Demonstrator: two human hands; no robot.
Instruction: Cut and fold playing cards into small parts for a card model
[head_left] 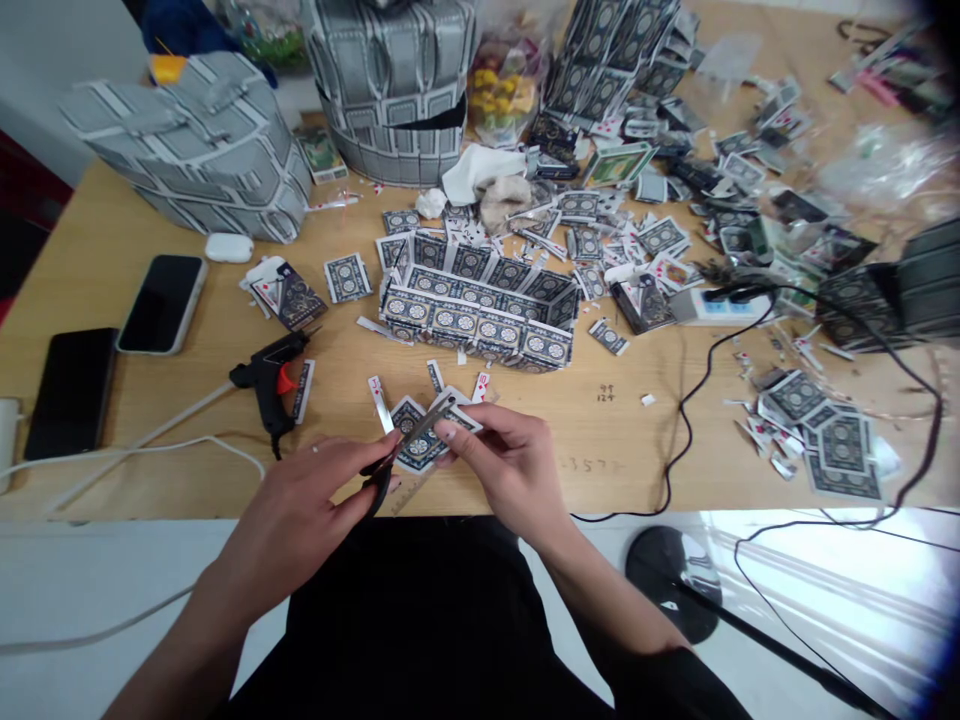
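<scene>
My left hand (296, 515) is closed round the black handles of a pair of scissors (411, 438), whose blades point up and to the right. Pinched in my right hand (514, 465) is a playing card (466, 416), and the blades lie along it. Another patterned playing card (420, 455) rests on the table just below the blades. Cut card strips (381, 402) lie around my hands, one marked with a red 10. A clear ruler (409, 494) is partly hidden beneath my hands. Beyond them stands an open rectangular box made of folded cards (480, 322).
A glue gun (268, 385) and two phones (163, 303) lie to the left. Grey woven card bags (390, 90) stand at the back. Card scraps (630, 240) cover the right rear, near a power strip (720, 306) with a black cable (682, 405) running to the front edge.
</scene>
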